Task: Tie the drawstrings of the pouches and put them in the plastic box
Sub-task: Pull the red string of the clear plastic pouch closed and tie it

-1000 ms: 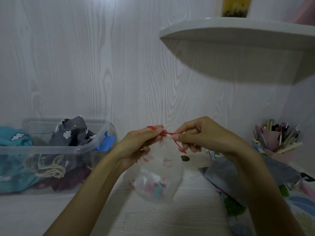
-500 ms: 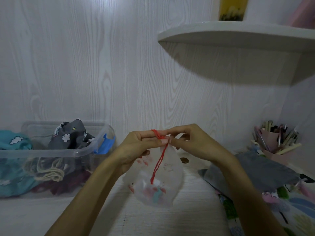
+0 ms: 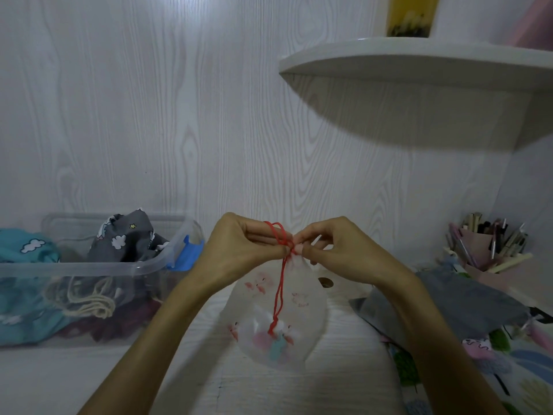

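A translucent white pouch (image 3: 302, 322) with pink flamingo prints hangs in mid-air above the desk. Its red drawstring (image 3: 280, 283) is looped over my left fingers, and two strands dangle down the front of the pouch. My left hand (image 3: 239, 253) pinches the string at the pouch's gathered neck. My right hand (image 3: 338, 250) pinches the same spot from the right side, fingertips meeting the left hand's. The clear plastic box (image 3: 89, 268) stands at the left and holds a grey cloud-print pouch (image 3: 125, 238), a teal pouch (image 3: 24, 259) and others.
A grey pouch (image 3: 443, 301) and patterned fabric (image 3: 508, 363) lie on the desk at the right. A pink holder of pens (image 3: 490, 250) stands in the right corner. A white shelf (image 3: 419, 64) juts out overhead at the right. The box has a blue latch (image 3: 187, 256).
The red string, first stretched between both hands, now hangs down the front of the pouch. Both hands have come together at the pouch's neck.
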### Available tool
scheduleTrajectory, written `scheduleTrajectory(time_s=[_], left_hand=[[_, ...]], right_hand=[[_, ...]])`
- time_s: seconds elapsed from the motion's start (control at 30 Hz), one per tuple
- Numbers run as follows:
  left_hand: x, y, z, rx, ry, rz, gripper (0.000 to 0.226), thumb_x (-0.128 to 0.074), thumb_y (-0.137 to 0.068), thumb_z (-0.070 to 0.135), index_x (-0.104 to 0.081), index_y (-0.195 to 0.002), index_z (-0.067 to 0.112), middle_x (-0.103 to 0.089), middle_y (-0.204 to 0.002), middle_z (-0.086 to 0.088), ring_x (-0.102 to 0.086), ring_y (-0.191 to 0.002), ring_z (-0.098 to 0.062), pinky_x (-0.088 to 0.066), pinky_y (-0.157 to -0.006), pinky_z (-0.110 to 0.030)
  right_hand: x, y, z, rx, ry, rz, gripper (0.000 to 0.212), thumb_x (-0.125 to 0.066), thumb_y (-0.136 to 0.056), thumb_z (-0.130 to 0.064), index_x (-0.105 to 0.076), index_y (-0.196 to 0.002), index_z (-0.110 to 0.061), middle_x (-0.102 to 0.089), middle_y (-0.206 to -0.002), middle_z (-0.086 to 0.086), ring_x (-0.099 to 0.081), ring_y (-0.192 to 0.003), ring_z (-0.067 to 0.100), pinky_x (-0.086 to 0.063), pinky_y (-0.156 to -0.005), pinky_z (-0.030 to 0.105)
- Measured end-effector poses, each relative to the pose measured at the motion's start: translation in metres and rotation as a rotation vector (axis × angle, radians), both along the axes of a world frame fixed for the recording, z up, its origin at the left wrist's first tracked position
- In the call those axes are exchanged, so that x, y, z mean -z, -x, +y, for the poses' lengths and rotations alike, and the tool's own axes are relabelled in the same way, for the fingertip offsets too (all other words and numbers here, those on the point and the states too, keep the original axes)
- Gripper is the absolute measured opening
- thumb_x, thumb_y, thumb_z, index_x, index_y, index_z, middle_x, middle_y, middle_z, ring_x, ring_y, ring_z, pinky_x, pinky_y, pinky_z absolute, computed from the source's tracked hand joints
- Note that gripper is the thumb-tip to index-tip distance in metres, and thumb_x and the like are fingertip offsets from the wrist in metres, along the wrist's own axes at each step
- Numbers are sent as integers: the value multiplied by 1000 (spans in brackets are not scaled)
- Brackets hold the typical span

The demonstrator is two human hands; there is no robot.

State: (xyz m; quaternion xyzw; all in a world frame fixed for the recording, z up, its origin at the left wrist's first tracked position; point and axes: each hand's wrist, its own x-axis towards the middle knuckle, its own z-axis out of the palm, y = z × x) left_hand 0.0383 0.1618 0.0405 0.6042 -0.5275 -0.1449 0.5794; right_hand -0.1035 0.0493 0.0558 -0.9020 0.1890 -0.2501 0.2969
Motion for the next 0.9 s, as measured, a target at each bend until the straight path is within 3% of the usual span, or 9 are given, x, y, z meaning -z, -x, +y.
scheduleTrajectory(time_s=[0.17, 0.23, 0.3, 0.43, 0.53, 0.63, 0.77, 0.9], left_hand=[[2, -1, -2, -109, -11, -49, 19, -82, -67, 10, -76, -82, 18, -76, -76, -1, -73, -73, -11, -59, -77, -29], [3, -2, -3, -125, -21, -64, 18, -82, -67, 10, -76, -82, 18, -75, -75, -1, -73, -72, -11, -59, -77, -31], [5, -3, -4, -170, -25, -106, 16, -82, -67, 14, -76, -82, 19, -75, -76, 1, -72, -72, -10, -60, -76, -32], [9, -3, -8, -300, 62, -209, 11, -81, -68, 22, -76, -78, 26, -73, -75, 11, -69, -66, -4, -60, -67, -33], [14, -2, -10, -361, 184, -251, 11, -80, -70, 25, -75, -79, 28, -73, -74, 13, -68, -66, -2, -60, -65, -35], [18, -5, -11, -373, 276, -224, 14, -81, -70, 28, -71, -74, 37, -71, -71, 16, -67, -64, -4, -59, -62, -35], [18, -6, -9, -316, 339, -265, 11, -79, -68, 32, -71, -74, 32, -70, -74, 17, -67, -72, -5, -56, -60, -26], [14, -6, -7, -250, 422, -404, 15, -81, -67, 28, -66, -71, 31, -63, -86, 17, -63, -78, -8, -47, -53, -16]], right_hand=[[1, -1, 0, -26, -24, 51, 6, -65, -86, -27, -70, -87, -29, -72, -88, -1, -65, -85, 36, -55, -76, 44], [1, -2, 1, -39, -20, 78, 7, -63, -88, -26, -70, -91, -28, -71, -89, -5, -66, -84, 28, -55, -75, 30], [1, -3, 2, -51, -34, 94, 10, -61, -90, -25, -69, -94, -25, -68, -91, -9, -64, -78, 18, -50, -71, 18], [3, -6, 4, -55, -126, 49, 13, -58, -92, -25, -69, -97, -23, -63, -78, -15, -55, -64, -1, -45, -65, 11], [5, -9, 3, -26, -196, -11, 15, -57, -92, -26, -71, -96, -23, -60, -65, -13, -53, -59, -3, -40, -61, 12], [4, -11, 2, 5, -363, -101, 16, -58, -91, -24, -73, -93, -19, -65, -72, -4, -58, -61, 3, -42, -58, 17], [5, -9, 0, 27, -494, -158, 9, -62, -89, -22, -69, -94, -19, -68, -76, -2, -61, -59, 4, -44, -54, 16], [7, -7, 0, -129, -459, -113, 17, -61, -89, -18, -72, -101, -23, -66, -76, -9, -54, -60, 4, -40, -54, 17]])
